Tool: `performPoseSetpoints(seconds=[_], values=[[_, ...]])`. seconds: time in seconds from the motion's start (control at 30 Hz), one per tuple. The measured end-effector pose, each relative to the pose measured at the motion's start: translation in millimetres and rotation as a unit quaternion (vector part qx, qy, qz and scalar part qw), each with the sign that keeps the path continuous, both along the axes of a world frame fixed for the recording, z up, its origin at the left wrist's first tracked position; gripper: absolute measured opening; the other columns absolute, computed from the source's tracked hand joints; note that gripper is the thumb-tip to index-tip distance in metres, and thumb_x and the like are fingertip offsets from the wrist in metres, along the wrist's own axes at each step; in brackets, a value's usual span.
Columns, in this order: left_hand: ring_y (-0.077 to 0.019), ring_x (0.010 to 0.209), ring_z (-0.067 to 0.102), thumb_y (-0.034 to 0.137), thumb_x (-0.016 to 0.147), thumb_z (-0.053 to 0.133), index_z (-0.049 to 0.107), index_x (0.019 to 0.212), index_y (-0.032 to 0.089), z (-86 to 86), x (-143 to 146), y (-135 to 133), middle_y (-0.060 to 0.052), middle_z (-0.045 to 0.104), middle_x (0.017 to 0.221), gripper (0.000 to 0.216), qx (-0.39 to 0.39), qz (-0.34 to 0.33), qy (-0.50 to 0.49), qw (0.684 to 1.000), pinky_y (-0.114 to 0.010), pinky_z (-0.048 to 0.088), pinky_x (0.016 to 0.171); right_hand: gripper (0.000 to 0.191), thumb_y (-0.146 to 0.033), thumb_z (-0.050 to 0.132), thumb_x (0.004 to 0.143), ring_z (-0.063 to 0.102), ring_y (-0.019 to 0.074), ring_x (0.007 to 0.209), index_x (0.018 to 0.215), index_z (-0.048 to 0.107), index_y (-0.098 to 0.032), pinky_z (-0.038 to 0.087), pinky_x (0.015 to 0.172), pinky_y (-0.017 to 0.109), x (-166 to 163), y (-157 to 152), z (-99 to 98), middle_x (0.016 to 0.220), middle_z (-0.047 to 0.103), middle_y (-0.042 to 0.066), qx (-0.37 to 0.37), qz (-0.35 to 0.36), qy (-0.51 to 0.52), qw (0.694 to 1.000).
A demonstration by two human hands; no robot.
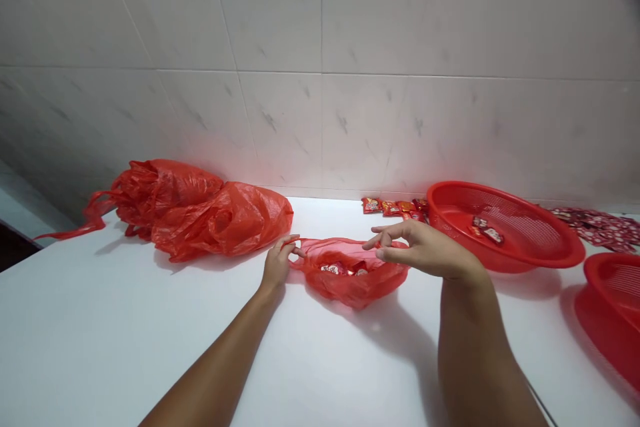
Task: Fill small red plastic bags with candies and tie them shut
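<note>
A small red plastic bag [357, 293] sits on the white table with its mouth spread wide. Inside it lie several small red-and-white wrapped packets [334, 269]. My left hand [279, 263] pinches the bag's rim at the left, thumb and fingers closed around the thin film. At the opposite side, my right hand [425, 247] is bent at the wrist over the bag's right rim. Its fingers are curled and hold the film there, partly hiding that edge.
A crumpled heap of red plastic bags [200, 213] lies at left. Small red packets [387, 207] line the wall. A red colander [505, 227] with a few packets stands at right, a second red basket [615, 307] nearer. Dark red patterned packets [600, 227] lie behind.
</note>
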State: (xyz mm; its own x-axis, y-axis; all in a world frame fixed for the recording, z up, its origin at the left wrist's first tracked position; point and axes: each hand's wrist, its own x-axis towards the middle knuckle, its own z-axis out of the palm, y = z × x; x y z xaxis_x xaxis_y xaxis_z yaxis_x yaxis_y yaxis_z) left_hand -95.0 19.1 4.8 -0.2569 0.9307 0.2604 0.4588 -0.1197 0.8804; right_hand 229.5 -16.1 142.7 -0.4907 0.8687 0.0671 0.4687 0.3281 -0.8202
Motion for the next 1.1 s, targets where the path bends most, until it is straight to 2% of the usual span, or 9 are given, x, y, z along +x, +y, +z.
performPoseSetpoints(seconds=[0.1,0.2,0.3,0.4,0.57,0.73,0.87,0.97,1.1], values=[[-0.0316,0.135,0.061,0.039,0.085,0.048,0.076,0.066,0.022,43.8,6.7,-1.3,-0.008,0.073,0.137,0.038,0.039,-0.077,-0.089,0.992,-0.045,0.045,0.116,0.025,-0.041,0.076,0.089,0.067,0.0322,0.124,0.07,0.072,-0.025,0.051,0.103,0.047,8.8,6.3,1.6,0.093,0.08,0.007,-0.005,-0.011,0.052,0.999],[-0.0341,0.135,0.061,0.043,0.087,0.049,0.078,0.07,0.02,106.3,22.0,-5.8,-0.011,0.075,0.132,0.041,0.074,-0.167,-0.204,0.962,-0.048,0.049,0.113,0.028,-0.046,0.077,0.09,0.069,0.0283,0.121,0.075,0.071,-0.022,0.048,0.107,0.045,15.8,12.9,1.2,0.1,0.081,0.008,0.013,-0.059,0.181,0.982],[-0.0344,0.136,0.061,0.047,0.093,0.05,0.081,0.08,0.02,165.1,40.1,-20.7,-0.011,0.078,0.122,0.043,0.113,-0.198,-0.22,0.949,-0.049,0.05,0.112,0.03,-0.049,0.076,0.092,0.072,0.0249,0.112,0.082,0.071,-0.021,0.05,0.105,0.042,18.7,18.6,-0.3,0.101,0.08,0.009,0.06,-0.094,0.355,0.928],[-0.0346,0.139,0.059,0.041,0.093,0.062,0.082,0.086,0.022,196.7,52.7,-42.4,-0.01,0.08,0.113,0.029,0.152,-0.174,-0.172,0.958,-0.051,0.045,0.119,0.027,-0.047,0.078,0.092,0.073,0.0234,0.105,0.085,0.069,-0.022,0.054,0.097,0.039,17.4,22.7,-0.4,0.094,0.079,0.006,0.077,-0.101,0.482,0.867],[-0.0373,0.137,0.06,0.049,0.09,0.072,0.08,0.114,0.026,195.7,56.2,-62.6,-0.01,0.074,0.131,0.034,0.125,-0.123,-0.053,0.983,-0.056,0.05,0.115,0.029,-0.044,0.08,0.089,0.074,0.024,0.104,0.111,0.066,-0.03,0.057,0.094,0.042,13.1,26.3,0.2,0.096,0.078,0.002,0.058,-0.109,0.518,0.846],[-0.0371,0.132,0.065,0.057,0.089,0.073,0.068,0.141,0.031,187.1,53.4,-63.4,-0.011,0.064,0.149,0.059,0.08,-0.172,0.07,0.979,-0.049,0.062,0.102,0.076,-0.039,0.081,0.089,0.071,0.0248,0.115,0.154,0.043,-0.041,0.056,0.102,0.047,8.6,29.4,-5.2,0.108,0.075,0.002,0.049,-0.09,0.449,0.888],[-0.0325,0.117,0.074,0.053,0.092,0.07,0.057,0.153,0.034,181.9,53.9,-60.7,-0.011,0.067,0.147,0.065,0.073,-0.171,0.152,0.971,-0.038,0.067,0.087,0.094,-0.04,0.079,0.09,0.074,0.0216,0.096,0.165,0.022,-0.043,0.059,0.098,0.048,2.6,26.0,-4.4,0.103,0.072,-0.001,0.06,-0.075,0.449,0.888],[-0.0286,0.091,0.08,0.05,0.092,0.07,0.067,0.143,0.032,178.9,56.7,-56.8,-0.009,0.079,0.122,0.054,0.064,-0.147,0.208,0.965,-0.032,0.066,0.068,0.091,-0.041,0.074,0.094,0.067,0.0155,0.07,0.166,0.019,-0.042,0.06,0.089,0.045,-2.3,19.3,-0.1,0.096,0.07,-0.002,0.042,-0.052,0.439,0.896],[-0.0266,0.081,0.08,0.04,0.095,0.064,0.08,0.111,0.028,177.9,63.8,-55.0,-0.004,0.082,0.096,0.025,0.065,-0.144,0.211,0.965,-0.032,0.063,0.064,0.091,-0.039,0.073,0.096,0.057,0.017,0.068,0.168,0.017,-0.036,0.052,0.072,0.035,-12.7,10.5,4.3,0.075,0.058,-0.006,-0.009,-0.004,0.375,0.927]])
